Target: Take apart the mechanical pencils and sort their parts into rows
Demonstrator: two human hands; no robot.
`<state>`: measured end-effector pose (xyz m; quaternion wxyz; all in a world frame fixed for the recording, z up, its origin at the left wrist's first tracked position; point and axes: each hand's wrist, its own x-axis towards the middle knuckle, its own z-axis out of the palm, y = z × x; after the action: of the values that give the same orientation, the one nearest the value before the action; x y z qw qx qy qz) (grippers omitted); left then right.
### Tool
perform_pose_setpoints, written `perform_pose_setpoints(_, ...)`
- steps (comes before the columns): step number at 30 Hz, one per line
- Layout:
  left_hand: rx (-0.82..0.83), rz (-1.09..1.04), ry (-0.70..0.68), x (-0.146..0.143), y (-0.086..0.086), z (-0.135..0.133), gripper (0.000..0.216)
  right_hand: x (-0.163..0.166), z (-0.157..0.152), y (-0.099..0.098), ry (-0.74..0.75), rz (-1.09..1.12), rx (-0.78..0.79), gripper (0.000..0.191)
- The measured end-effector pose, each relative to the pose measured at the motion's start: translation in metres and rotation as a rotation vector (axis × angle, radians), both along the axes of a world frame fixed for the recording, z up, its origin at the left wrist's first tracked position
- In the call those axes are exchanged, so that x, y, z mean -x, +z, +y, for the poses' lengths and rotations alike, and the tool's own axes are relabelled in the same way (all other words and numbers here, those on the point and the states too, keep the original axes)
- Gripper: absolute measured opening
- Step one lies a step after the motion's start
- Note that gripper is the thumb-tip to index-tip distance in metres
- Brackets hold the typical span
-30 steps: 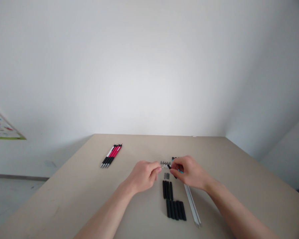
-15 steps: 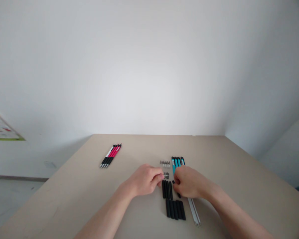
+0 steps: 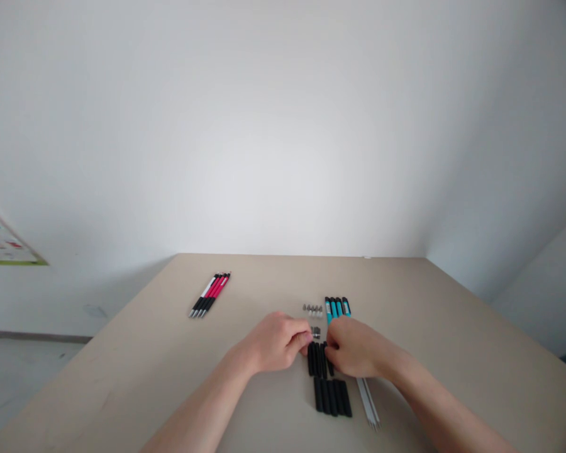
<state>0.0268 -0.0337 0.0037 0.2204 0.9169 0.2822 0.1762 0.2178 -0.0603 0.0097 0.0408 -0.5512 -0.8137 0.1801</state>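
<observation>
Near the middle of the table a row of slim black pen sleeves [image 3: 317, 360] lies side by side. My right hand [image 3: 356, 345] is closed with its fingertips on the rightmost black pen sleeve [image 3: 330, 367], at the row's right side. On the opposite side my left hand [image 3: 283, 343] has curled fingers at the row's upper left end; whether they hold anything is hidden. Just beyond the row lie small metal pieces [image 3: 316, 332], partly covered by the left fingertips. Blue pen barrels [image 3: 338, 307] with black ends lie behind my right hand, which covers their near ends.
Thicker black sleeves [image 3: 332, 397] form a second row nearer me. White pen refills [image 3: 368, 402] lie to its right, partly under my right hand. Small metal tips [image 3: 312, 309] stand lined up farther back. Several red, white and black pens [image 3: 210, 294] lie at the table's left.
My right hand has shifted slightly left, bringing the loose black pen sleeve closer to the row and straighter. My left hand has barely moved.
</observation>
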Motion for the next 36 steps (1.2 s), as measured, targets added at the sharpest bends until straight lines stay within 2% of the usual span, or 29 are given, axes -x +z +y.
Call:
perform_pose_setpoints(8, 0.033, -0.015, -0.016, 0.0, 0.0, 0.0, 0.028, 0.0, 0.0, 0.0, -0.024, -0.016, 0.037, 0.023)
perform_pose_setpoints(19, 0.024, -0.017, -0.023, 0.0, -0.001, 0.0, 0.026, -0.001, 0.0, -0.002, 0.0, -0.005, 0.011, 0.022)
perform_pose_setpoints(25, -0.035, 0.002, -0.009, 0.002, -0.001, 0.001, 0.023, -0.003, 0.002, 0.005, -0.008, 0.015, -0.008, 0.021)
perform_pose_setpoints(32, -0.117, -0.008, 0.066, 0.001, -0.006, 0.003, 0.021, 0.002, 0.003, 0.016, 0.006, 0.287, -0.147, 0.013)
perform_pose_setpoints(36, -0.11, -0.013, 0.08, 0.001, -0.01, 0.004, 0.025, 0.005, 0.004, 0.013, 0.026, 0.38, -0.132, 0.022)
